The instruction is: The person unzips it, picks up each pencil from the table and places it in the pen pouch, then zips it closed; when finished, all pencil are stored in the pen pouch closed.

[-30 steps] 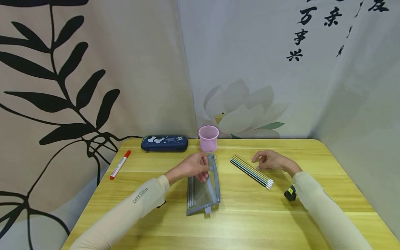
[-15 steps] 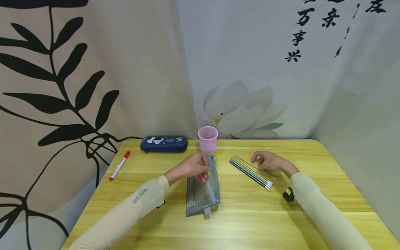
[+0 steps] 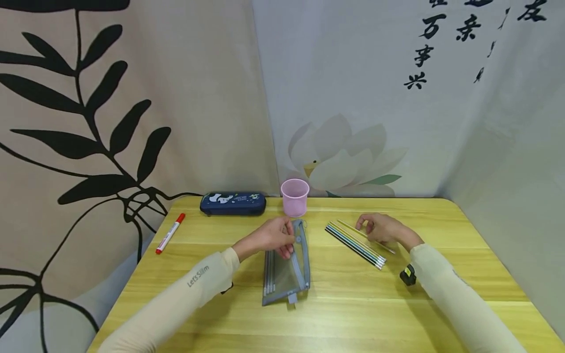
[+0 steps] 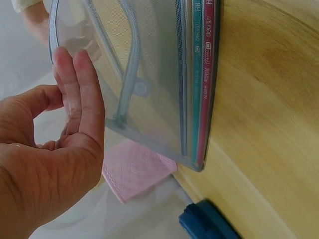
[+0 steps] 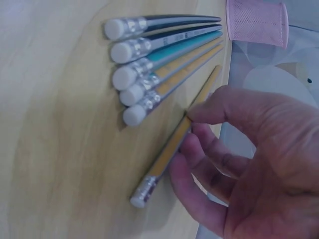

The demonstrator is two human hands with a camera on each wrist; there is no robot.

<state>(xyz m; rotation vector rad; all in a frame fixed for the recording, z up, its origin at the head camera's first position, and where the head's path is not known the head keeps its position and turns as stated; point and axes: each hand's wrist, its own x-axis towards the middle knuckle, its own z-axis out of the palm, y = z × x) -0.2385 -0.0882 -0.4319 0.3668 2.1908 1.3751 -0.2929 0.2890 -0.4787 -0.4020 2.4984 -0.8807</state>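
My left hand (image 3: 274, 236) pinches the zip edge of a grey mesh pencil pouch (image 3: 284, 279), which lies at the middle of the table with its zip side raised. Through the mesh, a teal pencil (image 4: 196, 89) and a red pencil (image 4: 205, 89) show along its far side in the left wrist view. My right hand (image 3: 383, 229) pinches a yellow pencil (image 5: 172, 147) between thumb and fingers, its white eraser end pointing toward the person. Beside it lies a row of several pencils (image 3: 353, 243), dark, teal and yellow, with their erasers toward the near right.
A pink mesh cup (image 3: 295, 198) stands behind the pouch at the table's back edge. Left of the cup is a dark blue pencil case (image 3: 232, 203). A red and white marker (image 3: 170, 233) lies near the left edge of the wooden table (image 3: 335, 323).
My right hand has drawn the yellow pencil away from the row, to the right, so a gap now shows between them. My left hand stays at the pouch.
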